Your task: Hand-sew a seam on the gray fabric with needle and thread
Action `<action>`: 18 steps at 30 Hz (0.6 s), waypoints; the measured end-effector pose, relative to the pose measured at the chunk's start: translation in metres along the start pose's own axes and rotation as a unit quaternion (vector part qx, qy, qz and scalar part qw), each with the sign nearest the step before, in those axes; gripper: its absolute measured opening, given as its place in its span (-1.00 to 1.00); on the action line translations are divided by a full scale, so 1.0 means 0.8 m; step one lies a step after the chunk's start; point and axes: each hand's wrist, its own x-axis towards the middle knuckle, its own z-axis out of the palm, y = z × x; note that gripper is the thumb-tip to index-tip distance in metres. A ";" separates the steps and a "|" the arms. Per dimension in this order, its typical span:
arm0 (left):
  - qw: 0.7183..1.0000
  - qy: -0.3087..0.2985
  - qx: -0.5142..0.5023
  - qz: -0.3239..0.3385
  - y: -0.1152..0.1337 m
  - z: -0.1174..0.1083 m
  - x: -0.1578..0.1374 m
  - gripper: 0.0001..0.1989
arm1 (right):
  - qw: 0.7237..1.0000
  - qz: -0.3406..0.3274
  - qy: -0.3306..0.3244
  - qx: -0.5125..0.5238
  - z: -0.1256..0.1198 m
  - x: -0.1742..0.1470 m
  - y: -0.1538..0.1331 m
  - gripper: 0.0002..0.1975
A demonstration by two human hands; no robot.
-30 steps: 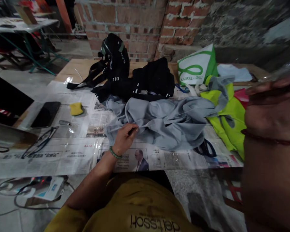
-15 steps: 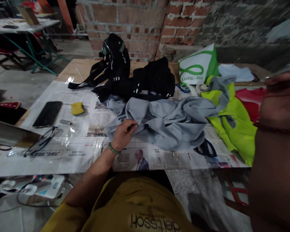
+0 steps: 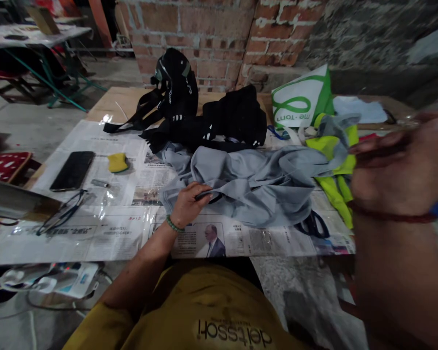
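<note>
My left hand (image 3: 190, 203), with a green bead bracelet at the wrist, pinches the near left edge of a crumpled grey cloth garment (image 3: 255, 180) on the newspaper-covered table. A small dark gap shows in the fabric beside the fingertips. Raised at the far right, close to the camera, is my right hand (image 3: 397, 163), blurred, its fingers drawn together and pointing left. What those fingers hold is too small and smeared to make out. Dark-handled scissors (image 3: 313, 224) lie partly under the garment's right end.
Black clothing (image 3: 237, 116), a black bag (image 3: 178, 82) and a green-and-white bag (image 3: 301, 99) stand behind. A yellow-green garment (image 3: 334, 187) lies right. To the left are a phone (image 3: 73, 171), a yellow sponge (image 3: 117, 163), a small grey cylinder (image 3: 100, 183) and eyeglasses (image 3: 63, 211).
My right hand has come lower and to the left, now covering part of the yellow-green garment. My left hand has shifted slightly right, still pinching the grey cloth; the thin thread seen earlier no longer shows clearly.
</note>
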 end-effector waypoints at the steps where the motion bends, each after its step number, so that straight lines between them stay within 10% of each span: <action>1: 1.000 0.003 -0.005 0.013 -0.001 0.001 -0.002 -0.87 | 0.998 -0.030 -0.035 -0.043 -0.002 -0.019 0.009 -0.78; 5: 0.998 0.014 0.012 0.062 0.000 0.002 -0.008 -0.86 | 0.979 0.079 -0.131 -0.133 -0.013 -0.125 0.040 -0.93; 10: 0.992 0.001 0.062 0.110 0.006 -0.002 -0.011 -0.86 | 0.889 0.239 -0.289 -0.262 -0.013 -0.243 0.067 -0.82; 18: 0.984 -0.014 0.122 0.130 0.007 0.003 -0.021 -0.85 | 0.839 0.090 -0.389 -0.369 0.000 -0.260 0.101 -0.80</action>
